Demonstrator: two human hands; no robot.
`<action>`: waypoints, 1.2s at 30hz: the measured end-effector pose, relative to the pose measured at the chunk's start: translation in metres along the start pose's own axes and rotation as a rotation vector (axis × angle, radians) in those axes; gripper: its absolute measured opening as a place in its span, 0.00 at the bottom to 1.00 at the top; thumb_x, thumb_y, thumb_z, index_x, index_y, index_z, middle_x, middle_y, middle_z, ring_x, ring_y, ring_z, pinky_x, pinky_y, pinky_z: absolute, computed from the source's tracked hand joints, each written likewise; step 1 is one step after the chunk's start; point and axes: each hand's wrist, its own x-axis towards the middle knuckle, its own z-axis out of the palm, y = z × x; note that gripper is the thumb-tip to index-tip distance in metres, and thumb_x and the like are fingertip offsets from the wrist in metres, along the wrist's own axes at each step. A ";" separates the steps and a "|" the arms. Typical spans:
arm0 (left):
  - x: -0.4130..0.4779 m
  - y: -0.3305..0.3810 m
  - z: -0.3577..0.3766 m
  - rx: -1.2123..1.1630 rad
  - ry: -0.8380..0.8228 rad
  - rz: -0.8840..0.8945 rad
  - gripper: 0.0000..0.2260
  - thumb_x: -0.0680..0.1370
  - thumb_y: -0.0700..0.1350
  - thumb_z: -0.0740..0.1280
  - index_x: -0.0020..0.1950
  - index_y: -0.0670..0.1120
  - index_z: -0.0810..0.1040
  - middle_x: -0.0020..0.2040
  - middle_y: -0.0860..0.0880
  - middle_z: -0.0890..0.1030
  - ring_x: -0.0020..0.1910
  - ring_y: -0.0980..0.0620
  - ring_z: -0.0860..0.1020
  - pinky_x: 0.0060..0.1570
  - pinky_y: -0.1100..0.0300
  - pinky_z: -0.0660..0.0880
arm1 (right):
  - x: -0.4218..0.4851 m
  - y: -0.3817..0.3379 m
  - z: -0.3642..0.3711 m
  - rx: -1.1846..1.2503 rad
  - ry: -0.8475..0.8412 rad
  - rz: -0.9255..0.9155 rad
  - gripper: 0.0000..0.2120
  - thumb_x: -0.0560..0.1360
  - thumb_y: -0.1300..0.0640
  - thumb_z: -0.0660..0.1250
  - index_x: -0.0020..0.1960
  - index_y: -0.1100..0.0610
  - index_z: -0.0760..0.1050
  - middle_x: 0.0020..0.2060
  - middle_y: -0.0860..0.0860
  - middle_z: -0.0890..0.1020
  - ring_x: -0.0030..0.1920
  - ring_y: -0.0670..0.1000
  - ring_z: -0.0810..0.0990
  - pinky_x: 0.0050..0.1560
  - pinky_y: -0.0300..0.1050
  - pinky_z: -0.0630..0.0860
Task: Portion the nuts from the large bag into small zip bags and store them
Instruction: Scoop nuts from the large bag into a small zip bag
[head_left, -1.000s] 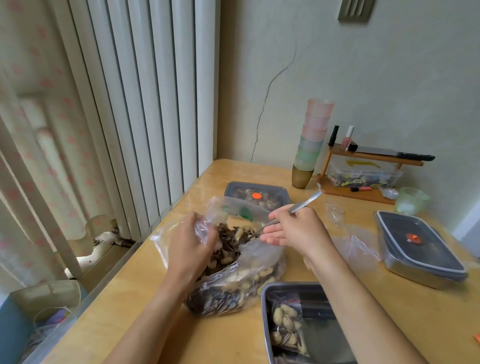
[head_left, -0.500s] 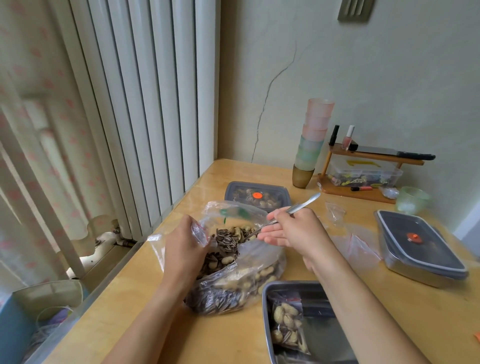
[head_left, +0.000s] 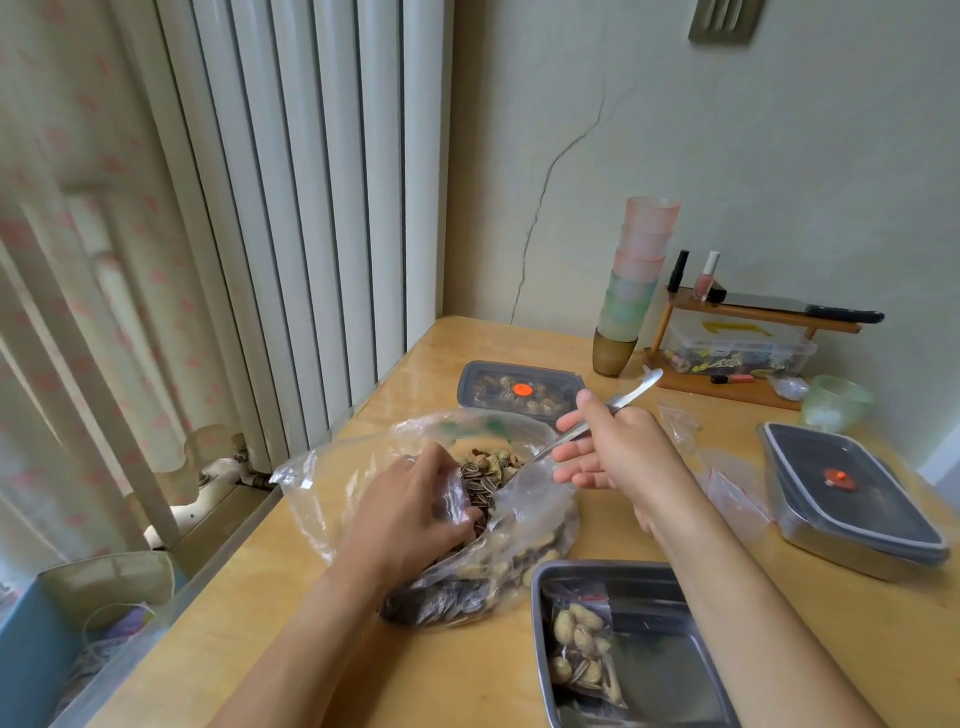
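head view: left grip (head_left: 410, 512) clutches the large bag (head_left: 524, 540) by its mouth, keeping it open so right grip (head_left: 618, 447), pinching a spoon (head_left: 636, 389), can scoop nuts (head_left: 485, 467).

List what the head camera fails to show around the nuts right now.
Head view only:
- Bowl of the spoon: buried in the large bag, behind crumpled plastic.
- Fingertips of the left hand: hidden in the bag's folds.
- Open steel tray: near end cut off by the bottom edge.
- Right-side lidded container: dark lid hides contents.
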 end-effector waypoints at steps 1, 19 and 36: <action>0.001 0.000 -0.001 0.049 -0.010 -0.044 0.20 0.73 0.61 0.73 0.54 0.53 0.68 0.40 0.56 0.75 0.43 0.54 0.72 0.41 0.56 0.73 | 0.000 0.000 -0.001 -0.021 0.024 -0.026 0.19 0.86 0.47 0.58 0.51 0.59 0.81 0.36 0.58 0.87 0.34 0.55 0.86 0.34 0.43 0.79; 0.037 0.001 -0.008 -0.022 -0.191 -0.324 0.28 0.68 0.57 0.81 0.60 0.49 0.72 0.47 0.53 0.81 0.44 0.53 0.79 0.46 0.53 0.80 | 0.001 -0.008 -0.013 -0.023 0.112 -0.149 0.18 0.87 0.54 0.56 0.48 0.62 0.80 0.32 0.58 0.86 0.33 0.57 0.86 0.34 0.44 0.78; 0.022 0.003 -0.008 -0.233 -0.144 -0.210 0.25 0.70 0.61 0.78 0.59 0.51 0.72 0.47 0.58 0.78 0.41 0.64 0.76 0.36 0.69 0.68 | -0.001 -0.013 -0.014 -0.020 0.127 -0.179 0.18 0.87 0.54 0.56 0.48 0.61 0.80 0.32 0.58 0.85 0.30 0.55 0.84 0.35 0.45 0.77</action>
